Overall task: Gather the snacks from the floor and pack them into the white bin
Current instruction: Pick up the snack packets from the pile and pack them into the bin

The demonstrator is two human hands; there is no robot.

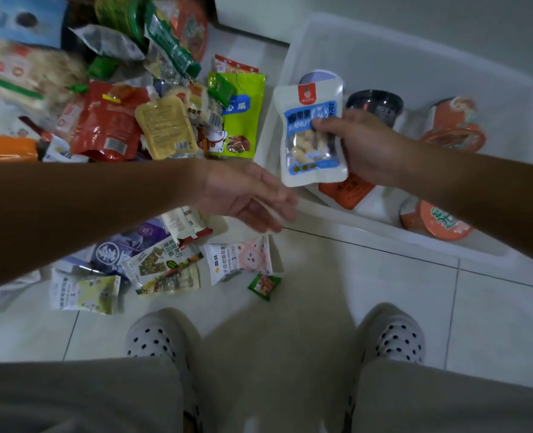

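Note:
My right hand (357, 148) grips a white and blue nut packet (302, 114) and holds it upright over the left end of the white bin (368, 223). Inside the bin lie a dark cup (374, 109), two orange noodle bowls (454, 126) (437, 220) and an orange-and-white pack (348, 190). My left hand (246, 195) hovers with relaxed fingers beside the bin's near left corner, holding nothing. A heap of snack packets covers the floor at left, among them a green nut bag (243, 120), a red pouch (102, 120) and a yellow pouch (163, 129).
Smaller packets lie close to my feet: a white and pink one (240, 260), a small green sachet (263, 285), a seaweed pack (162, 264). My dotted slippers (155, 335) (396, 335) stand on the white tiles. A wall runs behind the bin.

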